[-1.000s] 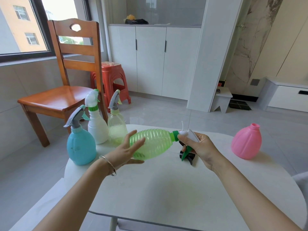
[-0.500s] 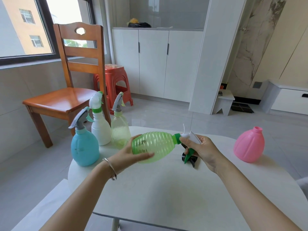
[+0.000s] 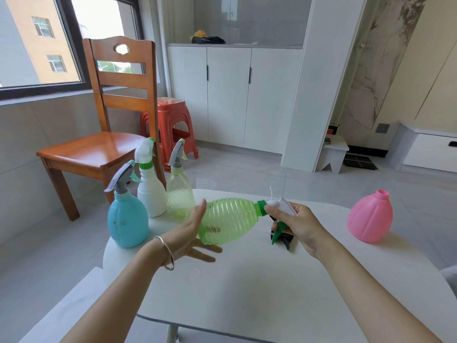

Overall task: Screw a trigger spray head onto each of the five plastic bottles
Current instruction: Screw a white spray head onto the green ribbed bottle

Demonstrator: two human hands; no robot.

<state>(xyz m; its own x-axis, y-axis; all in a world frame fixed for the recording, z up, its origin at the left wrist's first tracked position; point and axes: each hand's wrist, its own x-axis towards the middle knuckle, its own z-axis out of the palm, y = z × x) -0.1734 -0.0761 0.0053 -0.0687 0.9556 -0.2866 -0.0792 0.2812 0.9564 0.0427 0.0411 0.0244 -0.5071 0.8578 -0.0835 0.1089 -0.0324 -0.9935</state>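
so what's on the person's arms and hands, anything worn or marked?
No gloves on the left hand or the right hand. Both arms are bare, no sleeves in view. A thin silver metal bangle circles the left wrist. No rings, watch or markings show on either.

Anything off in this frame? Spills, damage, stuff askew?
Nothing spilled or damaged. The green bottle is sideways only because it's held: left hand flat on its base, right hand gripping the white spray head. The pink bottle stands headless; a dark spray head lies on the table.
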